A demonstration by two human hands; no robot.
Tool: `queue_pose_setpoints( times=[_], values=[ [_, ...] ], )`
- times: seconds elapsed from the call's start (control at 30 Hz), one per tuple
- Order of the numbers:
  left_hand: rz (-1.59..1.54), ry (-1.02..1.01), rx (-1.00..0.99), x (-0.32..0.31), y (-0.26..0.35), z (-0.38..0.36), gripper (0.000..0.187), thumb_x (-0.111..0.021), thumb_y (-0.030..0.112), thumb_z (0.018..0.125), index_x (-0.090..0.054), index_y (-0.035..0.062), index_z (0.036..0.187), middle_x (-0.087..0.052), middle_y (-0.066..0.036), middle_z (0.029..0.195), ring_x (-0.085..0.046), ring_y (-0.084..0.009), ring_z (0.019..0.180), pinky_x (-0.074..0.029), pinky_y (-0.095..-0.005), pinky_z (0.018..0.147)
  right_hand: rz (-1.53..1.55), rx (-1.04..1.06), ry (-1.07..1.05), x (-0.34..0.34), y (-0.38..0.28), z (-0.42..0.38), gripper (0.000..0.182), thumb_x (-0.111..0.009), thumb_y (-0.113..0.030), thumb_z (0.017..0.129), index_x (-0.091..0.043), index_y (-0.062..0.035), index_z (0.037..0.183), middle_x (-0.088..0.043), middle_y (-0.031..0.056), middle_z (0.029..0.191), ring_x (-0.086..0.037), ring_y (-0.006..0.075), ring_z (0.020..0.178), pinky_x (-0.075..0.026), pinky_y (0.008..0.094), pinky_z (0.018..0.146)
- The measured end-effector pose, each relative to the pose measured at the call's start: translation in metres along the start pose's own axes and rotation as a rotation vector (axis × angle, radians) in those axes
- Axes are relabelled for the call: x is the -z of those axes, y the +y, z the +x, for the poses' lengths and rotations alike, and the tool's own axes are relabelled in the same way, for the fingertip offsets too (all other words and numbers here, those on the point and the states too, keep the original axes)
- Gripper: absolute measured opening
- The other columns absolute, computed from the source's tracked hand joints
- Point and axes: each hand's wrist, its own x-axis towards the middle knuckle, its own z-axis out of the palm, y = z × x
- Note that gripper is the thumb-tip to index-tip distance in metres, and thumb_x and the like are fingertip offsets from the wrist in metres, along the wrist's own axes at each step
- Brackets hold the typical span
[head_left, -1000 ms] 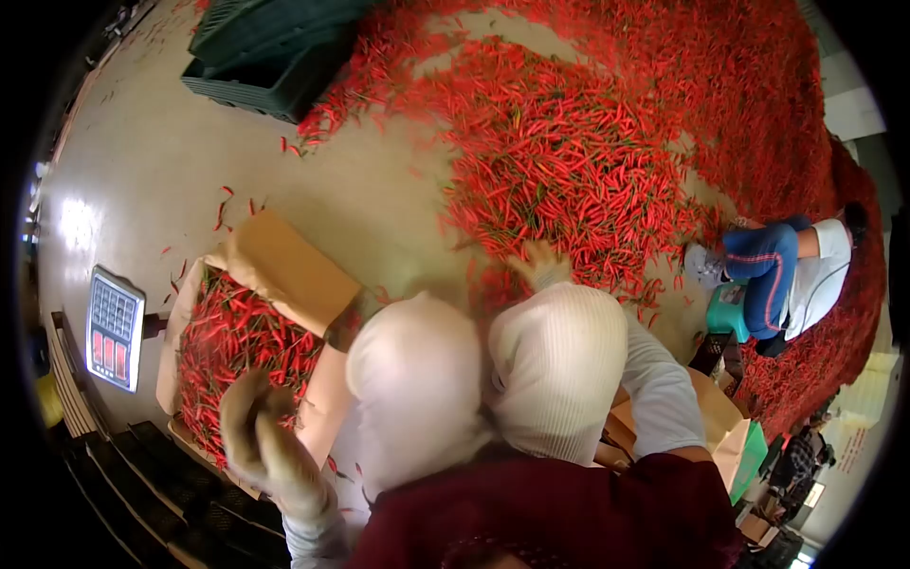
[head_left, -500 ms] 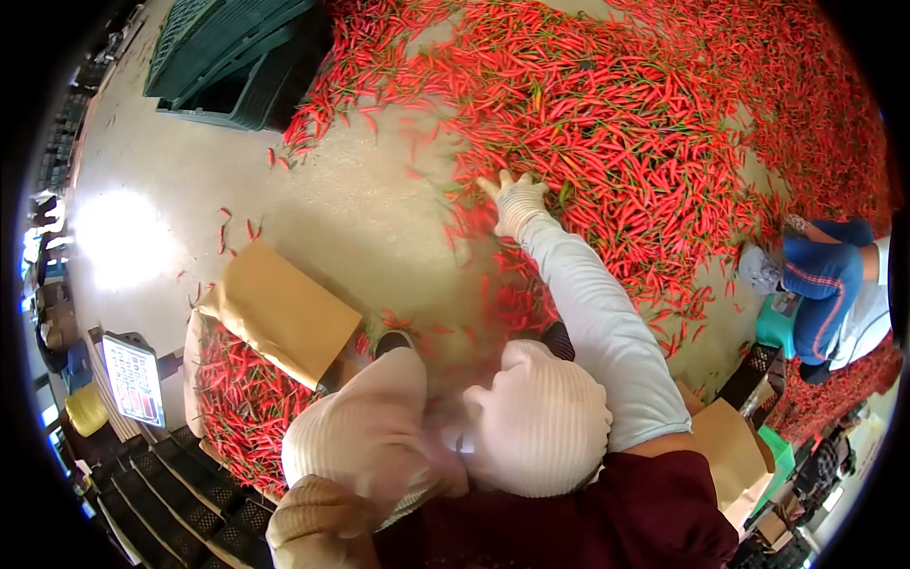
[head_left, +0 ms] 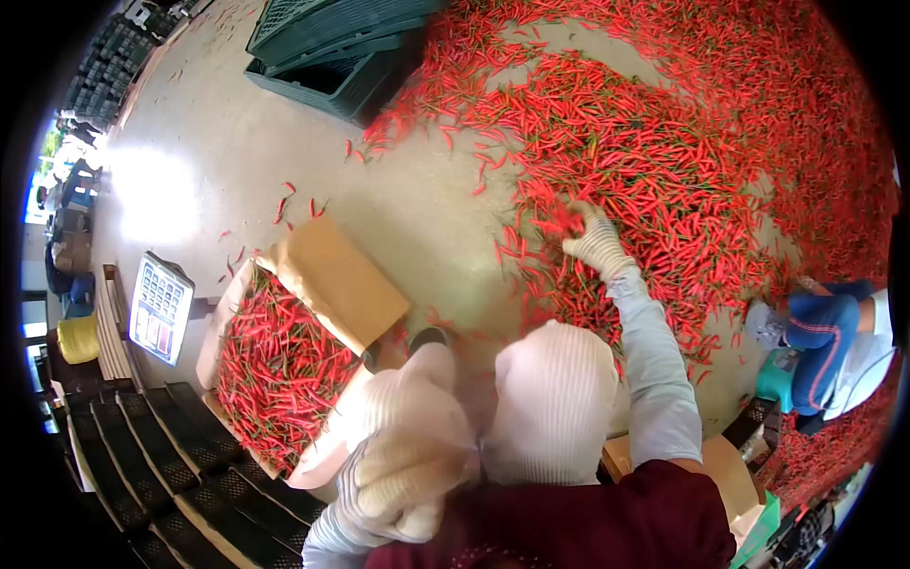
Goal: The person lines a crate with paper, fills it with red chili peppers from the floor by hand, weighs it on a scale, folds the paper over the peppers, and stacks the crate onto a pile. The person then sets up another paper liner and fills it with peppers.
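My right hand (head_left: 599, 242), in a cream knit glove, is closed around a bunch of red chilies (head_left: 561, 220) at the near edge of the big chili heap (head_left: 654, 180). The chilies in its grasp are blurred. My left hand (head_left: 393, 484), gloved too, rests by my knee with its fingers curled in; nothing shows in it. Just beyond it stands an open cardboard box (head_left: 327, 455) filled with red chilies (head_left: 280, 370), its brown flap (head_left: 341, 284) folded outward.
A digital scale display (head_left: 161, 308) stands left of the box. Black crates (head_left: 161, 446) are at lower left, and green crates (head_left: 332, 85) are stacked at the back. On the right, another person's leg (head_left: 817, 346) is beside the heap. Loose chilies dot the floor (head_left: 417, 204).
My right hand went from spread fingers on the heap to closed around chilies, drawn slightly nearer. My left hand shifted right, toward my knee. The view has turned left.
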Motion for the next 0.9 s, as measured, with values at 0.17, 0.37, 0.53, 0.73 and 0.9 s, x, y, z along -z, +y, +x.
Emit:
queue_pose_setpoints(
  times=[0.17, 0.37, 0.53, 0.73, 0.9],
  values=[
    [-0.122, 0.124, -0.034, -0.006, -0.007, -0.023, 0.026, -0.061, -0.002, 0.071, -0.064, 0.0006, 0.097, -0.067, -0.016, 0.096, -0.065, -0.0336, 0.086, -0.053, -0.0396, 0.077, 0.258, -0.280, 0.211, 0.066, -0.039, -0.017, 0.075, -0.082, -0.015, 0.067, -0.046, -0.0038, 0.132, -0.063, 0.0127, 0.116, -0.062, 0.0244, 0.103, -0.049, 0.0327, 0.089],
    [0.029, 0.378, -0.096, 0.016, -0.023, -0.086, 0.023, -0.058, -0.006, 0.076, -0.064, -0.0009, 0.098, -0.067, -0.016, 0.094, -0.066, -0.0321, 0.082, -0.053, -0.0373, 0.073, 0.642, 0.012, -0.026, 0.090, -0.159, -0.046, 0.062, -0.072, -0.026, 0.076, -0.049, -0.0111, 0.131, -0.060, 0.0031, 0.114, -0.055, 0.0170, 0.105, -0.043, 0.0401, 0.089],
    [-0.024, 0.521, 0.365, 0.014, -0.057, -0.144, 0.017, -0.055, -0.002, 0.081, -0.066, 0.0017, 0.093, -0.068, -0.010, 0.083, -0.064, -0.0200, 0.073, -0.052, -0.0304, 0.067, 0.758, 0.228, -0.426, 0.043, -0.270, -0.028, 0.053, -0.066, -0.015, 0.082, -0.047, -0.0101, 0.132, -0.062, 0.0077, 0.114, -0.064, 0.0227, 0.099, -0.055, 0.0394, 0.086],
    [-0.142, 0.667, 0.593, 0.005, -0.063, -0.226, 0.019, -0.054, 0.004, 0.086, -0.067, 0.0020, 0.100, -0.067, -0.007, 0.082, -0.060, -0.0112, 0.071, -0.049, -0.0263, 0.067, 0.838, 0.296, -0.793, -0.094, -0.411, -0.111, 0.049, -0.067, -0.014, 0.082, -0.046, -0.0114, 0.126, -0.059, 0.0089, 0.112, -0.062, 0.0231, 0.100, -0.053, 0.0389, 0.084],
    [-0.209, 0.779, 0.627, 0.006, -0.062, -0.252, 0.022, -0.052, 0.005, 0.088, -0.067, 0.0019, 0.103, -0.065, -0.006, 0.081, -0.058, -0.0106, 0.069, -0.049, -0.0257, 0.066, 0.840, 0.327, -0.968, -0.222, -0.446, -0.142, 0.050, -0.074, -0.015, 0.078, -0.048, -0.0127, 0.121, -0.057, 0.0022, 0.099, -0.058, 0.0164, 0.092, -0.050, 0.0331, 0.080]
  ],
)
